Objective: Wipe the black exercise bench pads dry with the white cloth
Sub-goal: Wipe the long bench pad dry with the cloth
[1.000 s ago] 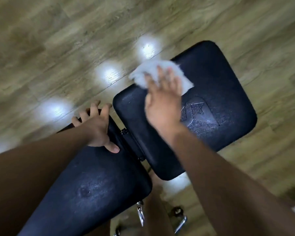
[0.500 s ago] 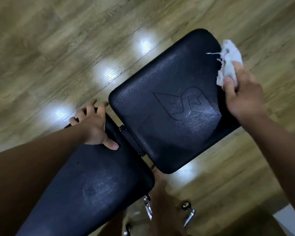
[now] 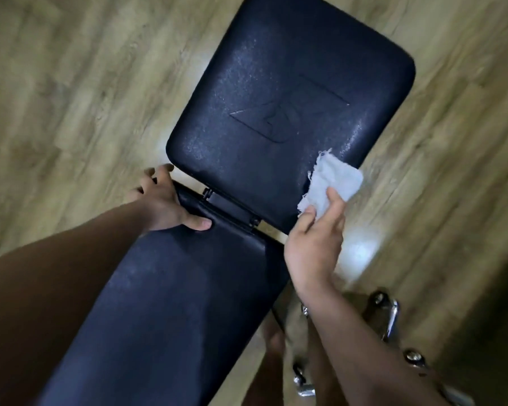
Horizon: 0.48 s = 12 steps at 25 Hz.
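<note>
Fingers (image 3: 335, 204) and thumb of right hand (image 3: 314, 247) seen closed on white cloth (image 3: 333, 181), which is pressed at near right corner of square black pad (image 3: 276, 83), part overhanging pad's edge. Far left corner of long black pad (image 3: 173, 303) gripped by left hand (image 3: 163, 205), fingers wrapped over edge, thumb laid on top. Pads joined by hinge bracket (image 3: 232, 213). Speckled sheen seen on both. Chrome frame (image 3: 391, 316) seen beside right forearm, over wood-look floor (image 3: 71, 83).
</note>
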Tool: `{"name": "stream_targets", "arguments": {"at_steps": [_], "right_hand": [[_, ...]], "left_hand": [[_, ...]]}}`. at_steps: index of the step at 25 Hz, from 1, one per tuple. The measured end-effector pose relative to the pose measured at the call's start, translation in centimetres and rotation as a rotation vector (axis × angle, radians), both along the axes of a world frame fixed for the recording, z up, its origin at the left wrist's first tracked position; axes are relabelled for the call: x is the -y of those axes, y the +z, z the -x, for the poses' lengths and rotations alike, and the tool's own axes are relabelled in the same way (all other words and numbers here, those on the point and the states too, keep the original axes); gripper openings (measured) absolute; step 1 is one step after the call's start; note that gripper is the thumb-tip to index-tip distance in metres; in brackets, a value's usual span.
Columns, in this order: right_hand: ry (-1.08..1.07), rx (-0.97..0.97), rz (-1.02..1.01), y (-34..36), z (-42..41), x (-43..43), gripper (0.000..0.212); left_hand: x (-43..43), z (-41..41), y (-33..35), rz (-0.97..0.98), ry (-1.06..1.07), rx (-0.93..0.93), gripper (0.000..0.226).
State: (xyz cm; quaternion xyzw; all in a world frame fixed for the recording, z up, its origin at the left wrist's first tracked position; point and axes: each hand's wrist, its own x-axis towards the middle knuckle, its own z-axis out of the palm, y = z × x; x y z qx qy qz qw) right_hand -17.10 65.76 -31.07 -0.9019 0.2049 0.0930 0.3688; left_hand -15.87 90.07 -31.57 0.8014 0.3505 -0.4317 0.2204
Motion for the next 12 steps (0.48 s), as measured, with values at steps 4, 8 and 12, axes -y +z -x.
{"name": "stream_targets", "arguments": {"at_steps": [4,8,12], "right_hand": [[0.023,-0.051,-0.117,1.4,-5.8,3.2,0.051],[-0.182,-0.045,-0.176,0.9,-14.0,4.3,0.064],[-0.304,-0.244,-0.211,-1.1,-5.8,3.1,0.048]], "left_hand": [[0.3,-0.2,0.6,-0.019,0.01,0.014,0.132],[0.6,-0.2,0.7,-0.018,0.014,0.032,0.13],[0.4,-0.2,0.4,-0.011,0.014,0.005,0.135]]}}
